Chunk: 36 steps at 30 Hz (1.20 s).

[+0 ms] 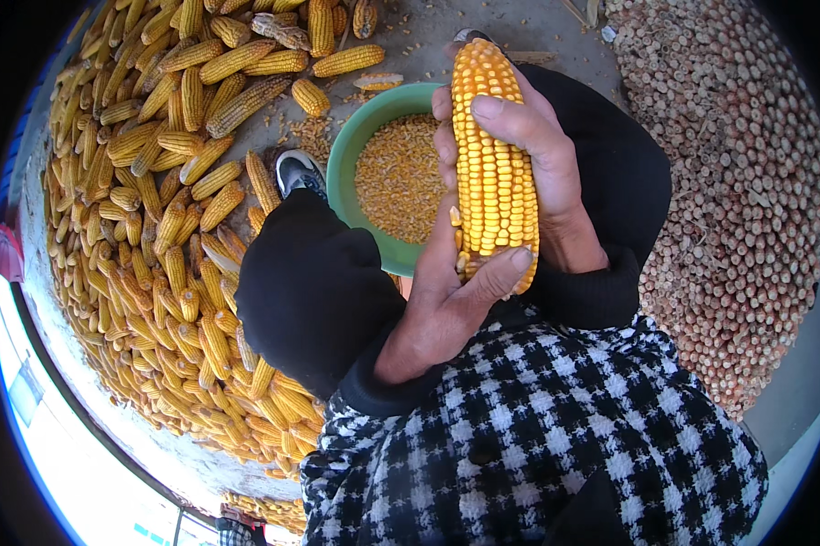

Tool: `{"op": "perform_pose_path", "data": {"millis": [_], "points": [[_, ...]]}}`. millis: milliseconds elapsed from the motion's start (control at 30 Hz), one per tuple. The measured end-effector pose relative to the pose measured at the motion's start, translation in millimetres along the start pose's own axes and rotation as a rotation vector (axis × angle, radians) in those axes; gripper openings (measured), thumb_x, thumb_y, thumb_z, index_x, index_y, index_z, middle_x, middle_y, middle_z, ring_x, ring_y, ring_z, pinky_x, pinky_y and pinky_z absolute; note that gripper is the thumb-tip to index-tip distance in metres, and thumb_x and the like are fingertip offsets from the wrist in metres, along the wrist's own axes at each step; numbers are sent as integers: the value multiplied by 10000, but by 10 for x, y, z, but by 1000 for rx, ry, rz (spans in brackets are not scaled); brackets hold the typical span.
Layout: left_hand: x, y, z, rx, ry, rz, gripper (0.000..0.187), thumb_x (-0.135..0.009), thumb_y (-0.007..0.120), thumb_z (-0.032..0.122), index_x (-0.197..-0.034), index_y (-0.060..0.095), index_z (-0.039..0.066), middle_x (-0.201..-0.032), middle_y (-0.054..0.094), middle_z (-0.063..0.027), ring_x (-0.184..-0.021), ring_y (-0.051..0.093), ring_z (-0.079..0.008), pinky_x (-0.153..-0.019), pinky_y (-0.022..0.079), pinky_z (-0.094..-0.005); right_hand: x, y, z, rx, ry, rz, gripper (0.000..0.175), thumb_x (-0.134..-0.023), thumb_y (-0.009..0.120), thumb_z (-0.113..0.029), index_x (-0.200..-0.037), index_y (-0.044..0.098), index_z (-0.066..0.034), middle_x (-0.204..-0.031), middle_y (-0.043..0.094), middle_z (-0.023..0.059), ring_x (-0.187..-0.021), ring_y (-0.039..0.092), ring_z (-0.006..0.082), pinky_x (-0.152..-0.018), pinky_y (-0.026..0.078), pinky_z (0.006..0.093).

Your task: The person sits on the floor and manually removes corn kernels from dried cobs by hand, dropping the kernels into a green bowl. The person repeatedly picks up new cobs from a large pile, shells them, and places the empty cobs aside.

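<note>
An ear of yellow corn [490, 164] is held upright in the picture between both my hands. My left hand [451, 280] grips its lower end, with the thumb across the kernels near the base. My right hand [536, 140] wraps the upper part from the right, its thumb lying on the kernels. A few kernels stand loose at the ear's lower left edge, where a small stretch of cob looks bare. Beyond the ear, between my knees, stands a green basin [347, 188] holding loose corn kernels [396, 181]. The ear and my left hand cover part of the basin.
A large heap of unshelled corn ears [171, 225] fills the left side. On the right lies a big pile of bare corncobs [724, 170]. Loose kernels [311, 133] and a few ears lie on the grey floor [423, 41] near my shoe [301, 170].
</note>
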<state>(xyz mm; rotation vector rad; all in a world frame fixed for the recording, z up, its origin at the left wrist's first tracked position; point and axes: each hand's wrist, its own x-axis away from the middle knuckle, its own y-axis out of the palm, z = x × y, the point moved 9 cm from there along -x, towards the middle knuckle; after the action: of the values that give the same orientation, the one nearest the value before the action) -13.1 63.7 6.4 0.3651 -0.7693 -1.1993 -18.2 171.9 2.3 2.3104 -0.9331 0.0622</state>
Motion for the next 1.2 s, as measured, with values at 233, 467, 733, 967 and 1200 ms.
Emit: {"op": "perform_pose_path", "data": {"millis": [233, 467, 733, 967, 1200], "points": [[-2, -94, -43, -43, -96, 74, 636, -871, 691, 150, -1360, 326, -27, -1180, 526, -84, -1074, 545, -143, -930, 450, -280, -4, 30, -32, 73, -67, 12, 548, -795, 669, -180, -1249, 435, 20, -926, 609, 124, -695, 637, 171, -599, 557, 277], [-16, -75, -33, -61, -50, 51, 664, -872, 702, 191, -1361, 322, -51, -1191, 531, -97, -1077, 545, -151, -939, 447, -289, 0, 6, -36, 41, -52, -3, 672, -808, 633, -202, -1371, 349, 30, -963, 589, 149, -707, 630, 176, -602, 563, 275], [-28, -99, -4, 25, -10, 87, 627, -850, 691, 117, -1349, 346, -43, -1174, 529, -93, -1071, 543, -145, -910, 461, -279, -10, 5, 5, 106, -44, 21, 665, -802, 630, -187, -1368, 357, 28, -958, 592, 149, -705, 627, 183, -618, 552, 285], [-28, -232, -22, -145, -18, 214, 582, -783, 606, -26, -1322, 388, -33, -1094, 562, -83, -999, 581, -161, -870, 481, -286, -2, 60, -46, 166, -93, -32, 686, -771, 635, -161, -1368, 357, 31, -965, 597, 139, -751, 634, 196, -664, 556, 312], [-22, -418, -58, -33, 51, 413, 632, -745, 533, -109, -1356, 400, -20, -1159, 559, -105, -1045, 579, -186, -892, 481, -303, 40, 125, 32, 242, -76, -90, 647, -799, 679, -235, -1331, 417, 22, -1007, 607, 112, -932, 609, 195, -867, 496, 312]]}}
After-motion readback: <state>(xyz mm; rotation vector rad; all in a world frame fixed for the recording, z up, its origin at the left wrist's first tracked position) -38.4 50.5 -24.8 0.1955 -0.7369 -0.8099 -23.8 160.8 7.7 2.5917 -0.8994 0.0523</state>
